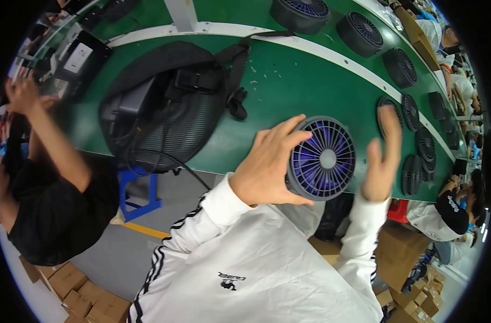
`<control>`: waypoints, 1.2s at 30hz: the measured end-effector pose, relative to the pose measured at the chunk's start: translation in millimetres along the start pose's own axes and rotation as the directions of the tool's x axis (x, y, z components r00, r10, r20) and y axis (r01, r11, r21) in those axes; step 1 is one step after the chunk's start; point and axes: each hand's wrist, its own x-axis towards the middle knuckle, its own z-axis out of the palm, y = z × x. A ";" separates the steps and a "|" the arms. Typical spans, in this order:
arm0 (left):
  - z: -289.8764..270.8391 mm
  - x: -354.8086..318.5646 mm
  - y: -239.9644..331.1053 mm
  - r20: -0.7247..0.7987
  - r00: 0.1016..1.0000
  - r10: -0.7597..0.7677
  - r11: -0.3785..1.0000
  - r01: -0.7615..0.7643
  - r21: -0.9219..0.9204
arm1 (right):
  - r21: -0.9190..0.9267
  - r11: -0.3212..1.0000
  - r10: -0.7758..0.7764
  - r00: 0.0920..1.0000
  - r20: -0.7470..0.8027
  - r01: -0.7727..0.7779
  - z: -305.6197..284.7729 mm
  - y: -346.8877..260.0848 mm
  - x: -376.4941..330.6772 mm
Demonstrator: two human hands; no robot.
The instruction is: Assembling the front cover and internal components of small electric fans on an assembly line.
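Observation:
My left hand [269, 164] is closed around the left side of a round fan [327, 159], its thumb below and fingers over the upper rim. The fan has a dark grey housing, a radial grille with a pale hub, and purple blades showing behind it. It is tilted up over the near edge of the green table. To the right of it, my right hand [383, 161] is raised with thumb and fingers apart, slightly blurred, and holds nothing visible. Its fingertips overlap a dark round grille cover [385, 123]; whether they touch it I cannot tell.
A black backpack [165, 107] with cables lies left on the green table [288, 81]. Several fans [359, 33] line the far side beyond a white rail; several round grilles [426, 145] sit right. A co-worker in black [62, 215] moves at left. Cardboard boxes [95, 296] stand below.

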 end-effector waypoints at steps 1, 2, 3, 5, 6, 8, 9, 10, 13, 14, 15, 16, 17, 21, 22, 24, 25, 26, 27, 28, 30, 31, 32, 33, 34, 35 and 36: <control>-0.9 0.6 1.8 0.015 1.000 0.007 1.000 -0.007 0.024 | -0.278 0.960 -0.027 0.994 -0.110 -0.004 -15.5 42.8 17.1; -0.2 0.8 2.9 0.031 1.000 0.000 0.999 -0.002 0.036 | -0.533 0.845 -0.077 0.975 -0.206 -0.046 -30.0 89.6 23.8; 1.6 3.1 3.8 0.047 0.999 -0.001 0.999 -0.001 0.040 | -0.521 0.852 -0.073 0.971 -0.226 -0.057 -40.9 125.4 13.7; -6.0 8.2 4.9 0.073 0.997 0.012 0.998 -0.017 0.061 | -0.752 0.617 0.149 0.973 -0.177 -0.232 -45.6 180.3 -8.8; -16.4 11.9 6.8 0.072 0.997 -0.007 0.998 0.003 0.057 | -0.736 0.638 0.136 0.974 -0.184 -0.228 -35.5 171.5 -10.6; -35.4 16.1 19.0 0.065 0.997 -0.051 0.998 0.049 0.033 | -0.724 0.687 0.030 0.998 -0.052 -0.058 -21.6 131.1 -31.9; -45.5 22.2 21.2 0.058 0.997 -0.046 0.998 0.044 0.050 | -0.715 0.698 0.018 0.998 -0.056 -0.053 -22.8 124.4 -38.0; -61.5 35.4 19.2 -0.003 0.999 -0.048 0.999 0.048 0.018 | -0.655 0.747 0.063 0.993 -0.099 -0.113 -23.4 117.3 -42.4; -96.3 96.8 30.6 -0.132 0.929 -0.346 0.938 0.340 -0.068 | -0.505 0.829 0.178 0.969 -0.171 -0.241 -20.8 113.4 -46.9; -101.7 122.5 13.5 -0.199 0.922 -0.332 0.941 0.337 -0.006 | -0.524 0.813 0.159 0.962 -0.220 -0.254 -22.0 118.1 -43.1; -108.3 149.7 -9.3 -0.270 0.911 -0.312 0.939 0.339 0.058 | -0.540 0.799 0.136 0.955 -0.264 -0.263 -22.6 121.1 -38.5; -115.2 176.6 -35.2 -0.332 0.896 -0.294 0.926 0.353 0.132 | -0.556 0.787 0.107 0.946 -0.307 -0.269 -23.3 123.7 -34.6; -127.5 193.7 -65.0 -0.414 0.868 -0.275 0.899 0.384 0.209 | -0.534 0.809 0.093 0.951 -0.294 -0.245 -15.9 127.7 -27.4; -130.7 244.4 -151.3 -0.483 0.801 -0.353 0.787 0.534 0.310 | -0.573 0.766 0.183 0.954 -0.239 -0.290 -18.2 131.8 -27.8; -130.4 246.8 -168.7 -0.497 0.768 -0.404 0.706 0.607 0.365 | -0.568 0.774 0.178 0.957 -0.230 -0.281 -18.6 131.4 -28.9; -129.4 237.1 -183.9 -0.485 0.843 -0.231 0.691 0.493 0.528 | -0.559 0.786 0.173 0.962 -0.210 -0.263 -18.1 135.7 -30.5; -131.5 228.0 -188.8 -0.438 0.897 -0.064 0.635 0.375 0.676 | -0.556 0.792 0.163 0.965 -0.208 -0.253 -19.0 137.2 -29.7; -135.6 217.4 -187.7 -0.356 0.930 0.094 0.539 0.253 0.803 | -0.563 0.791 0.154 0.968 -0.198 -0.241 -20.7 136.8 -30.5; -139.6 209.5 -168.1 -0.353 0.931 0.093 0.534 0.252 0.807 | -0.571 0.785 0.155 0.969 -0.192 -0.239 -22.7 136.6 -33.3; -145.7 202.5 -130.1 -0.301 0.952 0.053 0.779 0.149 0.610 | -0.579 0.778 0.163 0.969 -0.187 -0.243 -24.2 137.4 -37.6; -177.0 187.1 -93.2 -0.271 0.933 0.236 0.849 -0.062 0.525 | -0.553 0.791 0.165 0.962 -0.216 -0.260 -27.5 141.6 -41.6; -200.0 181.2 -90.0 -0.251 0.864 0.435 0.708 -0.157 0.689 | -0.534 0.799 0.166 0.954 -0.250 -0.278 -28.1 144.0 -42.2; -224.0 178.2 -92.3 -0.393 0.855 0.337 0.821 -0.063 0.568 | -0.516 0.803 0.167 0.944 -0.284 -0.297 -26.1 144.4 -39.7; -246.1 176.4 -96.9 -0.515 0.830 0.215 0.908 0.024 0.417 | -0.517 0.799 0.174 0.941 -0.291 -0.308 -24.5 145.5 -37.2; -277.5 182.1 -109.6 -0.554 0.823 0.129 0.924 0.103 0.368 | -0.507 0.794 0.186 0.928 -0.322 -0.335 -23.0 145.6 -36.1; -308.9 189.9 -125.2 -0.593 0.804 0.040 0.929 0.188 0.318 | -0.495 0.794 0.194 0.918 -0.346 -0.354 -22.4 145.6 -34.5; -327.8 201.7 -146.5 -0.583 0.811 0.034 0.932 0.185 0.311 | -0.486 0.788 0.206 0.905 -0.372 -0.379 -22.1 143.5 -33.9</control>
